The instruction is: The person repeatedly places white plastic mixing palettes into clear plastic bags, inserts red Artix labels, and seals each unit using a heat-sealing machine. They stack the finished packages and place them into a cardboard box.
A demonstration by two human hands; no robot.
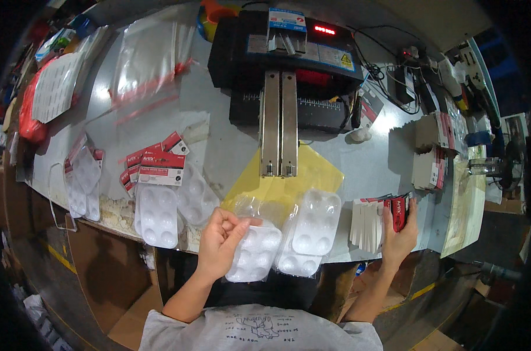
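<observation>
My left hand (pixel 217 243) is closed in a pinch at the upper left edge of a white plastic paint palette (pixel 255 253) in a clear bag. The palette has round wells and sits at the table's front edge. More bagged palettes (pixel 313 225) are stacked just right of it. Off to the right, my right hand (pixel 401 235) grips a red and black header card (pixel 399 212) between thumb and fingers. That card is at the right end of a row of folded white cards (pixel 368 225) standing on edge.
A black machine (pixel 289 52) with two metal bars (pixel 280 123) reaches over a yellow sheet (pixel 248 181). Finished-looking packs with red cards (pixel 160 167) and palettes (pixel 159 216) lie at left. Clear bags (pixel 148 55) lie farther back. Card stacks (pixel 432 167) stand at right.
</observation>
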